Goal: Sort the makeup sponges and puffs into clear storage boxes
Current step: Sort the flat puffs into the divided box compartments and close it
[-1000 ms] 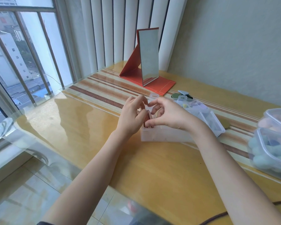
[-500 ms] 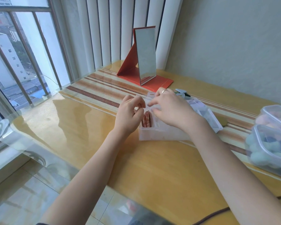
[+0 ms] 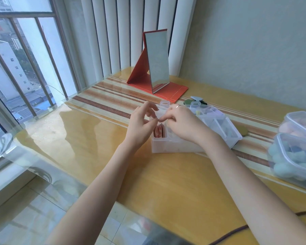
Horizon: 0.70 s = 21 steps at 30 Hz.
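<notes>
Glass-topped table (image 3: 99, 156) by the window: our box (image 3: 177, 145) sits at centre, red puffs (image 3: 159, 132) upright in its near-left compartment. Our left hand (image 3: 140, 128) and right hand (image 3: 182, 124) meet above them, fingertips curled narrow as if pinching; we cannot tell what. At 3 o'clock, tubs (image 3: 293, 156) hold sponges. At 12, a mirror (image 3: 156, 61).

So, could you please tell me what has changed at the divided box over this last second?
The right hand turned palm down and lowered onto the clear divided plastic box, fingertips meeting the left hand over the reddish-pink round puffs. The puffs, the red folding mirror and the lidded tubs stayed put.
</notes>
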### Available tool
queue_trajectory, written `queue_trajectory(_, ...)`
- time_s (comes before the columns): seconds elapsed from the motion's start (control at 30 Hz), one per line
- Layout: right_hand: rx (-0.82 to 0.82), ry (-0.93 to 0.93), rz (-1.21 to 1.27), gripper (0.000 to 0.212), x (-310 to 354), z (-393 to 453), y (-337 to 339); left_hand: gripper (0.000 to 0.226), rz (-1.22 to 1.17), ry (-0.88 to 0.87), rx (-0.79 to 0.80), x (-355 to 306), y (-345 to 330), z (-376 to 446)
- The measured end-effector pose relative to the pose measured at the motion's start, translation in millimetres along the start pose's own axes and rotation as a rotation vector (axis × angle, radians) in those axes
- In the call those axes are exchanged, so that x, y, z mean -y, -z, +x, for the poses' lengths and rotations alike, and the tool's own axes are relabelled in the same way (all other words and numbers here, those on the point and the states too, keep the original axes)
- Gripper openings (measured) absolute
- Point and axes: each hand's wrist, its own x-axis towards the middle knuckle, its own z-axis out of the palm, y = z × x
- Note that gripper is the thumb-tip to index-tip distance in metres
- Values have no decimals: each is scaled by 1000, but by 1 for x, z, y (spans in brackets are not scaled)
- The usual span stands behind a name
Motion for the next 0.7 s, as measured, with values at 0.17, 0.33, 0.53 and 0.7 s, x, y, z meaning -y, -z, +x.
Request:
queue_trajectory(0.17, -502, -266, -3, 32, -44, -22, 12, 31, -32, 78, -40, -1, 1, -1)
queue_trajectory(0.33, -539, -666, -60, 38, -82, -40, 13, 30, -44, 278, -16, 3, -4, -4)
queue_trajectory(0.53, -546, -655, 12, 36, -88, -40, 15, 46, -263, 531, 111, -8, -4, -2)
queue_trajectory(0.7, -583, -486, 120, 32, -90, -33, 13, 54, -219, 398, -61, -9, -1, -9)
